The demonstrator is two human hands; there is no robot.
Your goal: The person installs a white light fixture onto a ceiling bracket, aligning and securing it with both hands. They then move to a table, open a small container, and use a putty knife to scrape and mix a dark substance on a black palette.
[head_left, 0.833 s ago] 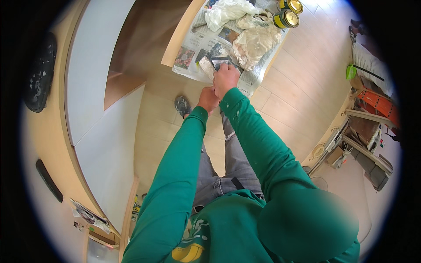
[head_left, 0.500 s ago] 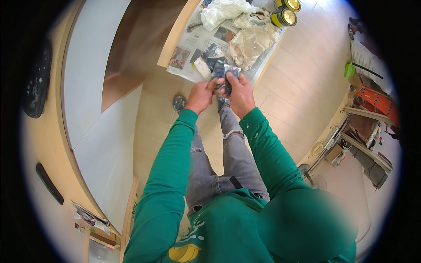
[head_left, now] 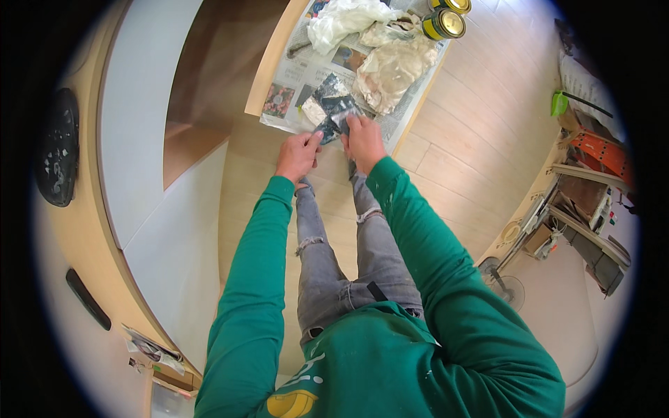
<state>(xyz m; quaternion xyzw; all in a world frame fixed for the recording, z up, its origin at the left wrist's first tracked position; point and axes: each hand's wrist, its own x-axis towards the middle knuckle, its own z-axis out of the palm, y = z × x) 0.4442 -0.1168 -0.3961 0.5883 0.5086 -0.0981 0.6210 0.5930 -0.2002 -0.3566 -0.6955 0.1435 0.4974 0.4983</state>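
My left hand grips a dark, paint-smeared flat scraper at the near edge of the newspaper-covered board. My right hand pinches a second flat scraper with a grey, smeared face; the two tools meet or nearly meet between my hands. Just beyond them lies a dark and white smeared piece on the newspaper. Further back are a crumpled beige plastic bag, a white plastic bag and two yellow-and-dark cans. The fingertips under the tools are partly hidden.
A pale cabinet with a brown recess runs along my left, a black paint-spotted item on its outer side. Along the right stand a green dustpan, an orange perforated panel, stacked boards and a fan. My legs are below.
My hands, close together and overlapping earlier, have separated slightly. My left hand has moved leftward, and the scrapers now show between them. The view has shifted a little.
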